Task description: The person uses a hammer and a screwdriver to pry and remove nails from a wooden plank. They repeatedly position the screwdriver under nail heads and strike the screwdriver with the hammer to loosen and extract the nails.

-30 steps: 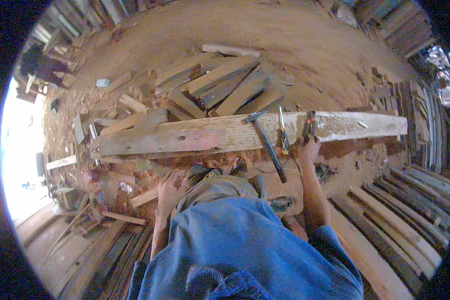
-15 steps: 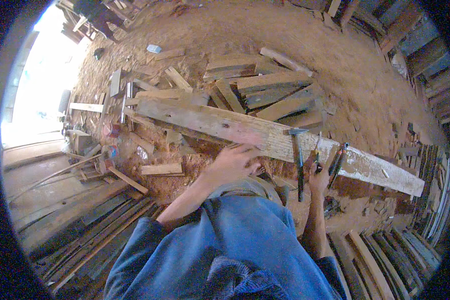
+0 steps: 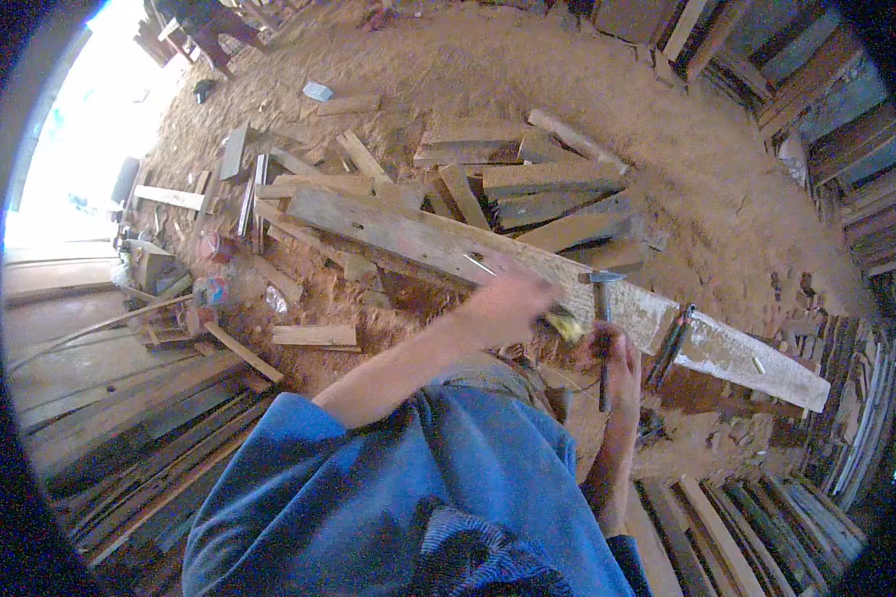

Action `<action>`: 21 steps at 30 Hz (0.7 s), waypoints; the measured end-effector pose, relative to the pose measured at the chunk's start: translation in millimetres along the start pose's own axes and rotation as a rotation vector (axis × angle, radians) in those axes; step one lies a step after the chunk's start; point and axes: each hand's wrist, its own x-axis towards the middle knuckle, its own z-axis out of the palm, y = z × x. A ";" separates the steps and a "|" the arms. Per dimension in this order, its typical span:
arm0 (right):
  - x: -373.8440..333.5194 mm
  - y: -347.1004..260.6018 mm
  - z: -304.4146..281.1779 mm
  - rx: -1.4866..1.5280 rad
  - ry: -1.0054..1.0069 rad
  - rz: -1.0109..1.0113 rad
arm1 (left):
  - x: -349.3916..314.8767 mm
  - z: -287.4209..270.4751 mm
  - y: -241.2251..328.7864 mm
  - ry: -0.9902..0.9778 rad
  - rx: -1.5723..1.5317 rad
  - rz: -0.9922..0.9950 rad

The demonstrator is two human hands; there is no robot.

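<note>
My left hand [image 3: 518, 298] is closed and blurred above the middle of a long, worn board [image 3: 388, 224]. It holds a slim tool, likely a screwdriver: a thin pale shaft [image 3: 479, 264] points left, and a blurred yellow and black handle [image 3: 565, 324] shows on the right. My right hand [image 3: 619, 356] has curled fingers beside the handle of a hammer [image 3: 602, 383]; whether they grip it is unclear. The hammer's head rests on the board. A pair of dark-handled pliers [image 3: 671, 345] lies across the board to the right. A small pale stick [image 3: 759, 365] lies near the board's right end.
Beyond the board, cut planks [image 3: 553, 181] are piled on the brown ground [image 3: 707, 219]. Long timbers [image 3: 169, 478] lie at the lower left, more boards [image 3: 737, 527] at the lower right. Stacked lumber [image 3: 816, 90] stands at the far right. Another person [image 3: 219, 30] is at the far left.
My left hand has lifted from the board and moved right, now with the yellow-handled tool. A thin tool upright in my right hand no longer shows there. That hand has moved left toward the hammer.
</note>
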 end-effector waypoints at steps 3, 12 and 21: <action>16.4 61.4 -1.6 -0.816 0.208 0.027 | -27.6 -23.4 -46.3 0.496 -0.869 -0.494; 23.2 101.9 1.2 -0.814 0.227 -0.019 | -58.5 -20.8 -142.0 0.995 -1.655 -0.362; -0.9 41.1 22.6 -0.552 0.300 -0.031 | -44.8 5.6 -148.3 1.155 -1.828 -0.214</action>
